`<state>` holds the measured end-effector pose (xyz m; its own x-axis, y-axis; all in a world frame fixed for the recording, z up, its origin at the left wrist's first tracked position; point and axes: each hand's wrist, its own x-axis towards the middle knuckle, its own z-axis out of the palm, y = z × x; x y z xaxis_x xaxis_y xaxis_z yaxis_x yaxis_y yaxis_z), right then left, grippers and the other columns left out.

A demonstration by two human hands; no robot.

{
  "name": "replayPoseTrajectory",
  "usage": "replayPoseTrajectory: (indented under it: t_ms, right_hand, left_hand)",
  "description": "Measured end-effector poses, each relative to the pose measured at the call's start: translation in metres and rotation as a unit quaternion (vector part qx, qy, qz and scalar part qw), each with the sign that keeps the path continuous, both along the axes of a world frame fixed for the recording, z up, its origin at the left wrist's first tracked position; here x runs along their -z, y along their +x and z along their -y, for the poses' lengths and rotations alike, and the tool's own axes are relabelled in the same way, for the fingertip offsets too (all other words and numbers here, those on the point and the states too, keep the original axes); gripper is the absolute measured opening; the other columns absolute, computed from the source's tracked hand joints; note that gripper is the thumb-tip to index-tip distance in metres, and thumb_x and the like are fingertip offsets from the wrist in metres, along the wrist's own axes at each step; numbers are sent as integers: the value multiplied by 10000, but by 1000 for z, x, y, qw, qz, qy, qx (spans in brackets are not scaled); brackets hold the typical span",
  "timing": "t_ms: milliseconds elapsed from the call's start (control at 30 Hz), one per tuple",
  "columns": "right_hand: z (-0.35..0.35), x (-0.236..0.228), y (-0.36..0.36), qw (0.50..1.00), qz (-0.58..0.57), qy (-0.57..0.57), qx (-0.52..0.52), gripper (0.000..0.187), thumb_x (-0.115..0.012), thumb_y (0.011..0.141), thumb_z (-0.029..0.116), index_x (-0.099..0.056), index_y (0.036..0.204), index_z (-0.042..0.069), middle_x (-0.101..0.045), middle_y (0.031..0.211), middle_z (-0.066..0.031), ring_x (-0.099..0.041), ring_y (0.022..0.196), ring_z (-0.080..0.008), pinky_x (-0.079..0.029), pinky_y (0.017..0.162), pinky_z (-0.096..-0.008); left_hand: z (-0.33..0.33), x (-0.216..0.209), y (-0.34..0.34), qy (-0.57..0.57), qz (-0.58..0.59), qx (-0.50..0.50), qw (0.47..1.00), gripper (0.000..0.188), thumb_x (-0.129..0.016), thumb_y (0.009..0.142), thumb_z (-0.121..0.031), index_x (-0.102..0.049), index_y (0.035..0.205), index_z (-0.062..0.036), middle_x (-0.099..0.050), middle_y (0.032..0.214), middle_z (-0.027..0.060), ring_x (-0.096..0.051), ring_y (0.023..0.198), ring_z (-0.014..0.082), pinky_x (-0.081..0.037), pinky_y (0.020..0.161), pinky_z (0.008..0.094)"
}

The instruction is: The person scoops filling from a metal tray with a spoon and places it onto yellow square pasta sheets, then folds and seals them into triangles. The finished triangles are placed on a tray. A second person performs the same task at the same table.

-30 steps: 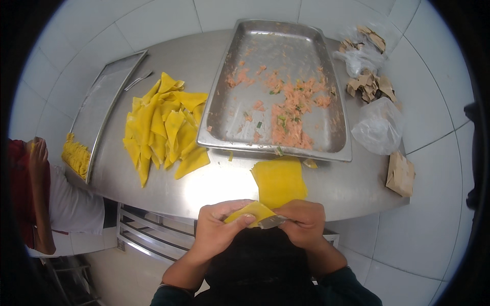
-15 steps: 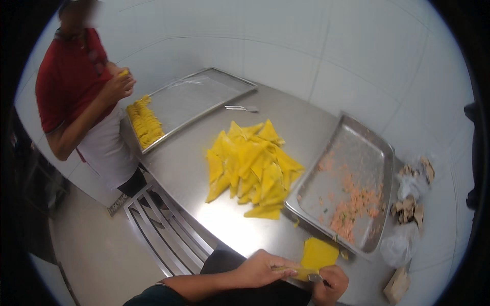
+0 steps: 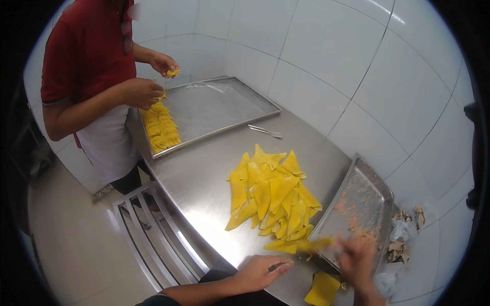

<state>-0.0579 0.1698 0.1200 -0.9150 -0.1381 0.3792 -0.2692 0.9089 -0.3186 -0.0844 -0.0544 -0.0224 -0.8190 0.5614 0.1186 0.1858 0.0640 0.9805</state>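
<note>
My left hand (image 3: 263,272) rests at the table's near edge, fingers stretched and thumb a little apart, with nothing in it. My right hand (image 3: 357,257), smeared by motion, reaches over the near end of the steel tray of orange filling (image 3: 382,189). At its fingertips is a blurred folded piece of yellow dough (image 3: 317,245), which it seems to pinch. That piece is at the near edge of a heap of yellow folded dough triangles (image 3: 273,191). Close to me, between my hands, lies a stack of flat yellow dough sheets (image 3: 322,289).
Across the table a co-worker in a red shirt (image 3: 84,56) holds yellow dough pieces over a large tray (image 3: 219,104) with rows of shaped yellow pieces (image 3: 161,128). Cutlery (image 3: 265,131) lies nearby. Crumpled plastic and paper (image 3: 403,229) sit by the wall. A metal rack (image 3: 158,239) stands below.
The right hand has moved forward from the left hand, carrying the folded dough toward the heap. The left hand has let go. The co-worker's hands have parted over the far tray. My view has shifted.
</note>
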Motion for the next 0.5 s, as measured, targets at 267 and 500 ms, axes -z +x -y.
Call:
replayPoseTrajectory:
  t_ms: [267,500]
  right_hand:
    - [20,-46,-27,987,-157,10,39,319,-739,789,-17,-730,1097,63,-468,646,-56,-438,515,-161,-335,492,-289]
    - [-57,27,94,953,-181,-86,227,161,-656,909,106,-719,958,-35,-653,711,-120,-632,677,-248,-469,616,-358]
  left_hand:
    - [4,-12,3,-57,2,25,998,322,-636,988,-294,-685,1205,-61,-724,1129,139,-723,967,241,-558,868,331]
    - [-1,-1,5,-74,-55,80,992,301,-621,989,-278,-697,1175,-54,-719,1100,156,-699,970,280,-548,870,363]
